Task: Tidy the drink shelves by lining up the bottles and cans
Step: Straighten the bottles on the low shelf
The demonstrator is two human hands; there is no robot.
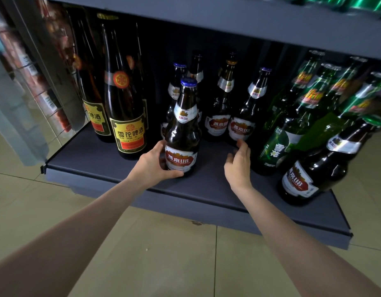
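Observation:
My left hand [157, 166] grips the base of a brown U8 beer bottle [182, 129] with a blue cap, standing near the front of the dark bottom shelf [89, 155]. To its right, my right hand [238, 163] hovers with relaxed fingers, holding nothing; its fingertips sit just before another U8 bottle [247, 116]. Further U8 bottles [221, 108] stand behind. One more U8 bottle [315, 168] stands at the front right.
Two tall brown bottles with yellow labels [125, 99] stand at the shelf's left. Several green bottles [292, 125] crowd the right side. An upper shelf [228, 20] overhangs with green cans on it. A tiled floor [163, 254] lies below.

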